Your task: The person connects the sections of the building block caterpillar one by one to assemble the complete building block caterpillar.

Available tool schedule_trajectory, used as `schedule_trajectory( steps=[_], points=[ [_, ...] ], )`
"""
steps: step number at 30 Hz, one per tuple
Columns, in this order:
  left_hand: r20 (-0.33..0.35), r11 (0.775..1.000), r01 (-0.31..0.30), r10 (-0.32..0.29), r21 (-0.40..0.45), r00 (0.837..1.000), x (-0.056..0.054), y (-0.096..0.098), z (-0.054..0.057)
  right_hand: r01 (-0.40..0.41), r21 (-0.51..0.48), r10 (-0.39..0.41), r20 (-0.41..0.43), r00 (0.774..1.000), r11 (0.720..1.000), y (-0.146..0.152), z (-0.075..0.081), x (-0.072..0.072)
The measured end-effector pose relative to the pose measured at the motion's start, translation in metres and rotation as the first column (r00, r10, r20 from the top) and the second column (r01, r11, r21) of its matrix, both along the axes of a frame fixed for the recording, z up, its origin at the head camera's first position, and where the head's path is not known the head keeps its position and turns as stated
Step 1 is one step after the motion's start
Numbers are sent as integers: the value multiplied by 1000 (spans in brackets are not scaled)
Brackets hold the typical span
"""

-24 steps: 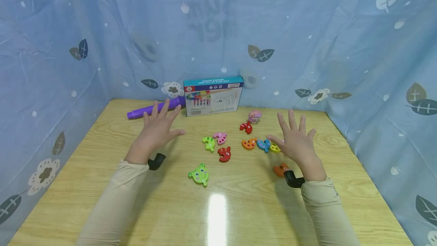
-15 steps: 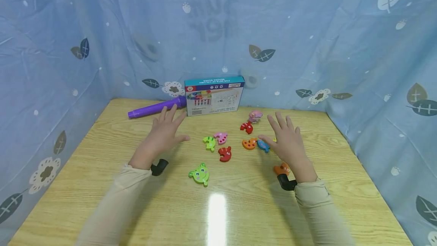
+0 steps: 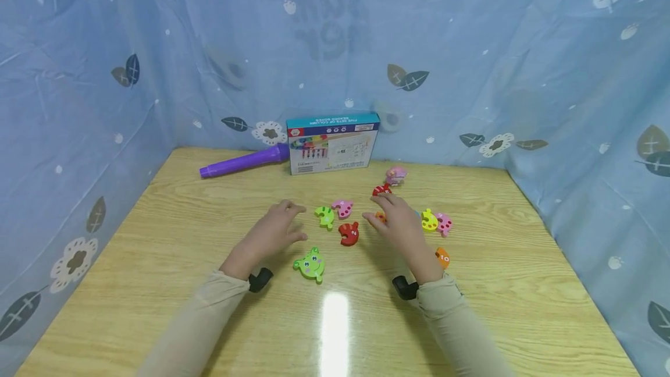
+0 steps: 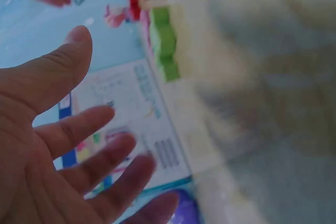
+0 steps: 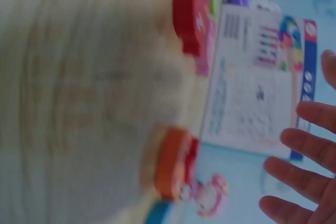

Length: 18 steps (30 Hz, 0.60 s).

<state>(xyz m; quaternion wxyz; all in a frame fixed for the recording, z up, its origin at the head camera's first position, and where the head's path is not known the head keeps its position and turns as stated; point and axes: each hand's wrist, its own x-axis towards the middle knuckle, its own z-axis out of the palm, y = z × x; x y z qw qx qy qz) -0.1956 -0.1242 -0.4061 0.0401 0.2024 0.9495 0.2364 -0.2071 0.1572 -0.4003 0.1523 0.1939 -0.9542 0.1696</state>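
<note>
My left hand (image 3: 269, 237) is held over the table, fingers spread and empty, left of the green striped puzzle piece (image 3: 325, 217) and the smiling green head piece (image 3: 311, 265). The left wrist view shows its thumb well apart from the fingers. Over the right-hand pieces is my right hand (image 3: 403, 228), also holding nothing. It partly covers an orange dotted piece (image 3: 381, 217) and hides most of a blue one. Its fingertips overlap a red striped piece (image 3: 382, 190). Between the hands lie a pink dotted piece (image 3: 342, 209) and a red piece marked 2 (image 3: 348, 234).
Right of the right hand lie a yellow piece (image 3: 430, 221), a pink one (image 3: 444, 224) and an orange one marked 10 (image 3: 442, 258). A small pink figure (image 3: 396, 175), a box (image 3: 333, 147) and a purple tube (image 3: 243, 163) stand or lie along the back by the curtain.
Both hands have come inward and lower, the left toward the green pieces, the right leftward over the orange and blue pieces. Their fingers are less spread. The pieces stay put.
</note>
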Motion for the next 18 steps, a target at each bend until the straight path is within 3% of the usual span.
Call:
schedule_trajectory(
  steps=[5,9,15,18],
  points=[
    [105,998,46,-49,39,993,2,9,-11,-32,19,30,92,995,999,-19,-12,-1],
    [145,995,66,-75,69,987,3,13,-18,-70,37,63,157,986,997,-30,-20,-1],
    [165,990,115,-128,85,978,3,16,-25,-147,48,128,282,951,988,-36,-31,1],
    [165,989,120,-132,82,977,3,15,-27,-190,67,162,302,939,979,-37,-36,3]
  ],
)
